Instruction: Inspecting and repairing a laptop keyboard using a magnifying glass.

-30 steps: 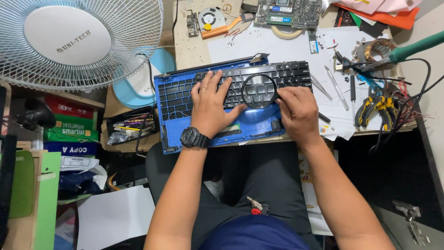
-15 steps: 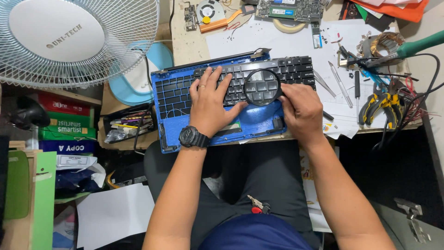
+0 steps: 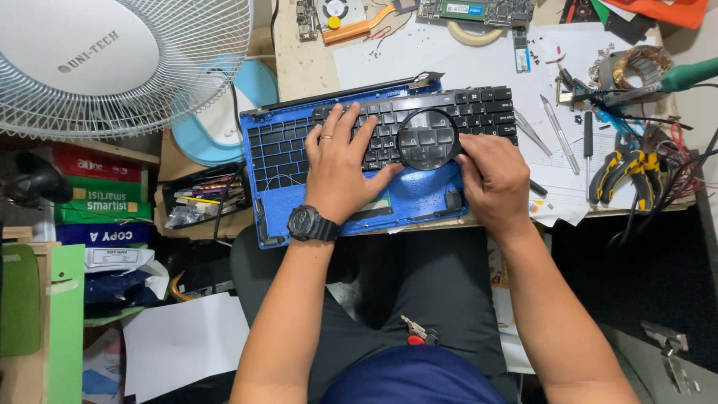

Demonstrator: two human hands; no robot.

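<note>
**Two hands on a blue laptop shell**

The blue plastic laptop shell with its black keyboard (image 3: 299, 161) lies at the near edge of the cluttered workbench (image 3: 314, 67). The left hand (image 3: 340, 168) lies open, fingers spread flat across the keys. The right hand (image 3: 493, 179), at the shell's right end, grips a round black-rimmed magnifying glass (image 3: 428, 139) held over the keyboard. Right of the shell lie yellow-handled pliers (image 3: 624, 172).

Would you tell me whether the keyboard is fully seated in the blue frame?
No. The keyboard is shifted right, leaving empty key openings at the frame's left end.
</note>
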